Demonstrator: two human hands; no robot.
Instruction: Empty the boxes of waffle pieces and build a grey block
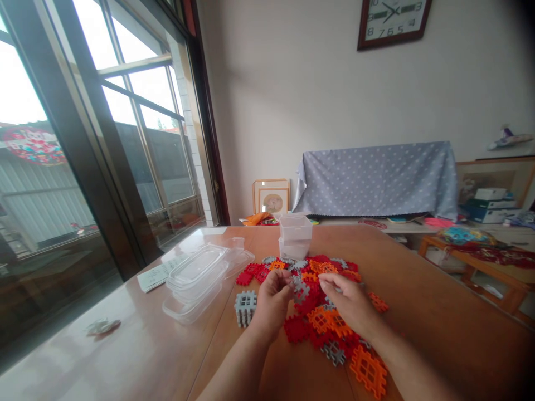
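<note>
Bare forearms are extended over the surface from below, ending in the left grip and the right grip. Both are closed narrowly, with the left fingers curled and the right fingertips pinched, but whether either holds a piece cannot be told. Just beside the left fingers, a grey lattice tile is seen between the grips. Beneath both grips, a heap of red and orange plastic lattice tiles is spread over the wooden surface. Left of the left grip, a stack of grey tiles is stood. Beyond the heap, two clear plastic tubs are stacked, and clear plastic containers are laid farther left.
</note>
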